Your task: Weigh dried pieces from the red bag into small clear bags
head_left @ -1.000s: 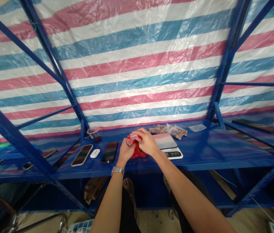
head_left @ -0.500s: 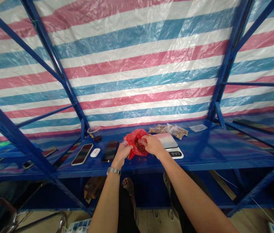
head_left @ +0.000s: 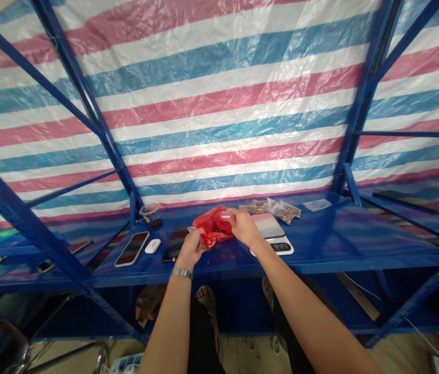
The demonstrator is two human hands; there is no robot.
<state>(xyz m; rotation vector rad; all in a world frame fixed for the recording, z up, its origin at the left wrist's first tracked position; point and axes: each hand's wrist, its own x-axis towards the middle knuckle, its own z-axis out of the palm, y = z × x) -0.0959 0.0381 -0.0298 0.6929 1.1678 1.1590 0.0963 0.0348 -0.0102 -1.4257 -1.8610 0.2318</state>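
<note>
A crumpled red plastic bag [head_left: 214, 240] gapes upward in the middle of the blue shelf, with small brown-red bits inside it. My left hand [head_left: 191, 246] is closed on the bag's left edge, and some clear plastic shows by its fingertips. My right hand [head_left: 243, 226] pinches a small clear plastic piece [head_left: 226, 214] over the bag's mouth; its exact kind is too small to tell. Just right of the bag lies a white digital kitchen scale [head_left: 282, 247], its plate partly behind my right hand. A few crumbs lie on the shelf below the bag.
Clear bags of brown bits [head_left: 286, 212] lie behind the scale, and a flat clear bag [head_left: 317, 205] lies farther right. To the left are a phone [head_left: 132, 249], a white earbud case [head_left: 152, 245], a dark flat object [head_left: 173, 244] and a clear cup [head_left: 149, 210]. Blue posts [head_left: 106, 137] flank the shelf.
The red bag has tilted and shifted slightly left, so less of its contents shows. My right hand has risen a little, bringing the clear plastic piece higher at the bag's mouth.
</note>
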